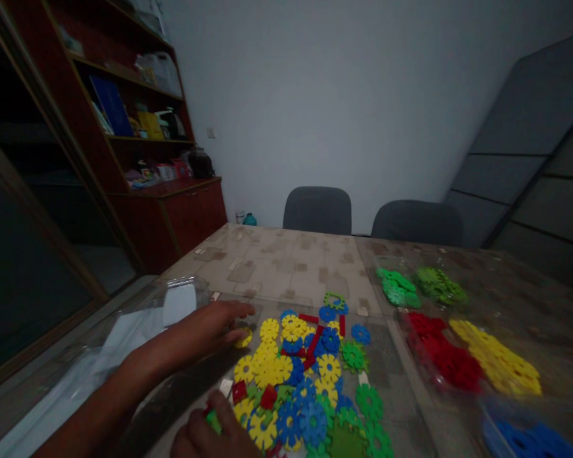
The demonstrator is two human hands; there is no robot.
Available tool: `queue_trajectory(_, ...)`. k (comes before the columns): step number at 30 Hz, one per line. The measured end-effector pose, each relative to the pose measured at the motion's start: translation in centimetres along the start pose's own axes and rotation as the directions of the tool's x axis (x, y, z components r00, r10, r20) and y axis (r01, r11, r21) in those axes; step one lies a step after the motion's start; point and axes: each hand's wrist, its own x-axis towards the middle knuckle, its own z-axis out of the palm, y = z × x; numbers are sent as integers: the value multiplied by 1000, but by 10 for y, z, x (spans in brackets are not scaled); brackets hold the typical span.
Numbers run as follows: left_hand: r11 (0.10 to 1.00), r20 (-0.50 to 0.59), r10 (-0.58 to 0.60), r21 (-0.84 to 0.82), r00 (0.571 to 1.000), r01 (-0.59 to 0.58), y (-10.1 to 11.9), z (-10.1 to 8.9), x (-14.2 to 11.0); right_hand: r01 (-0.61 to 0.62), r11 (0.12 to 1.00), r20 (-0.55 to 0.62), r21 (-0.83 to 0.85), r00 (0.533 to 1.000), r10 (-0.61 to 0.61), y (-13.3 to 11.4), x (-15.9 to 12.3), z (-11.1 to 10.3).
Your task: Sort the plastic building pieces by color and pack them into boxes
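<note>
My left hand (226, 323) reaches over the table from the left, thumb and fingers apart. Just beyond the thumb lies a yellow snowflake-shaped building disc (244, 338); I cannot tell whether they touch. At the bottom edge, partly cut off, my right hand (214, 427) is closed around a green plastic piece (213, 421), with a bit of red showing beside it. A loose pile spreads to the right of both hands: yellow discs (272, 369), blue discs (312, 421), green discs (369, 401), red strips (314, 348) and a green square piece (346, 439).
Clear trays on the right hold green pieces (398, 287), red pieces (444, 350), yellow pieces (496, 356) and blue pieces (535, 439). Clear plastic packaging (179, 305) lies at the left. Two grey chairs (318, 208) stand behind the table (277, 257); a red-brown cabinet (191, 213) is back left.
</note>
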Motion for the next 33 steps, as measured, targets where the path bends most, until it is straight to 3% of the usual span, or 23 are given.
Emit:
queue_trajectory(4, 1000, 59, 12, -12, 998, -11, -5, 12, 6, -158, 987, -10, -21, 987, 158, 25, -37, -33)
queue_trajectory(8, 999, 93, 24, -31, 995, -22, -4, 23, 13, -250, 968, 53, -11, 967, 250, 44, -74, -65)
queue_trajectory(11, 997, 92, 60, -63, 994, -54, -1, 29, 17, -352, 932, 96, 82, 934, 344, 55, -99, -87)
queue_trajectory(16, 976, 103, 174, -150, 979, -158, 5, 39, 21, -488, 853, 37, 186, 871, 490, 69, -151, -114)
queue_trajectory(18, 963, 123, 217, -187, 968, -192, 7, 40, 20, -542, 828, 18, 142, 838, 545, 69, -178, -114)
queue_trajectory(21, 942, 136, 279, -232, 951, -243, 10, 40, 20, -610, 788, -1, 88, 791, 612, 62, -212, -97)
queue_trajectory(25, 952, 35, 244, -199, 969, -233, 7, 44, 22, -698, 713, -62, 72, 710, 702, 52, -224, -62)
queue_trajectory(27, 964, 12, 206, -175, 978, -201, 5, 49, 24, -671, 737, -65, 82, 734, 676, 52, -216, -52)
queue_trajectory(29, 966, 19, 207, -163, 978, -201, 3, 54, 25, -600, 791, -53, 119, 792, 608, 55, -204, -47)
queue_trajectory(33, 952, 32, 271, -158, 962, -263, 3, 60, 25, -500, 838, -71, 219, 849, 524, 62, -182, -56)
